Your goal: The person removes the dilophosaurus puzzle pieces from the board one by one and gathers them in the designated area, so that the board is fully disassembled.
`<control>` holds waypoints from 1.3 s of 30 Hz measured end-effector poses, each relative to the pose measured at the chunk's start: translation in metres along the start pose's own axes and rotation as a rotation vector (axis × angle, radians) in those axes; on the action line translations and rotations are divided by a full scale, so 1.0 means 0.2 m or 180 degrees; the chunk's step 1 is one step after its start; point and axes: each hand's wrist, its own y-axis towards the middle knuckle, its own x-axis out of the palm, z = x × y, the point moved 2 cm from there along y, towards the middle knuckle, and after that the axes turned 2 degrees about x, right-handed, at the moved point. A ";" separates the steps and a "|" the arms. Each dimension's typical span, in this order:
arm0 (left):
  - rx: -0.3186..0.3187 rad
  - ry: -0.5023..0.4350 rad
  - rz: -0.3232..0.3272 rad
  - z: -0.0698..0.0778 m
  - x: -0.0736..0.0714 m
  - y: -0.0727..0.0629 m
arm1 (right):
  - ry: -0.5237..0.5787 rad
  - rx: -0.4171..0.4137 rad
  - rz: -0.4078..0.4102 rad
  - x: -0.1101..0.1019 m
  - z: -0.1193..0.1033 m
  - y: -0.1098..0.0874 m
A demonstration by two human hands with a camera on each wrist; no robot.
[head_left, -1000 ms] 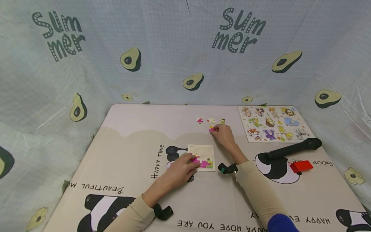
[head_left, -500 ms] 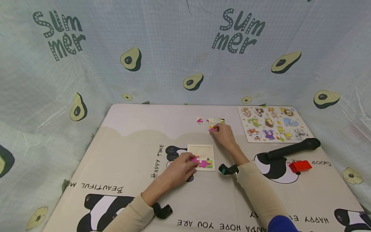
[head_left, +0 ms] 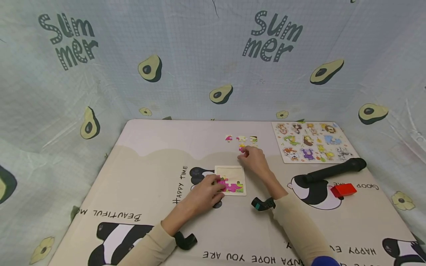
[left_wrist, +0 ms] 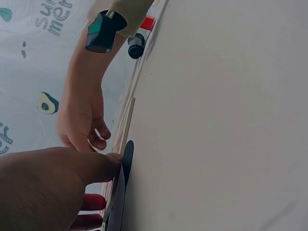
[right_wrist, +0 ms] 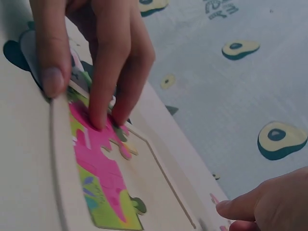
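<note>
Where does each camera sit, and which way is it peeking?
Head: worn on the head, facing forward and down at the puzzle tray; sleeves, left-hand grip and right-hand grip show.
Left wrist: worn there, looking along the table; both grips show.
Right wrist: worn there, looking at the puzzle tray; both grips show, the right only partly.
Shared: both wrist views catch the avocado cloth.

Soft, even light fills the head view, while both wrist views look dimmer.
</note>
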 end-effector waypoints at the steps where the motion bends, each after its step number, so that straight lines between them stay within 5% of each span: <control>1: -0.0010 0.0014 -0.0008 0.00 0.00 0.00 | 0.0028 -0.0013 -0.0004 0.00 0.00 -0.01; 11: -0.0002 0.0055 0.0080 0.02 0.01 0.01 | 0.0120 -0.0103 -0.0107 0.03 -0.05 -0.10; 21: 0.0246 0.0149 0.0390 0.01 0.00 -0.02 | 0.0151 -0.0168 -0.0244 0.09 -0.08 -0.15; 39: 0.0384 0.0164 0.0674 0.00 0.02 -0.03 | -0.0140 -0.0572 -0.0658 0.13 -0.17 -0.20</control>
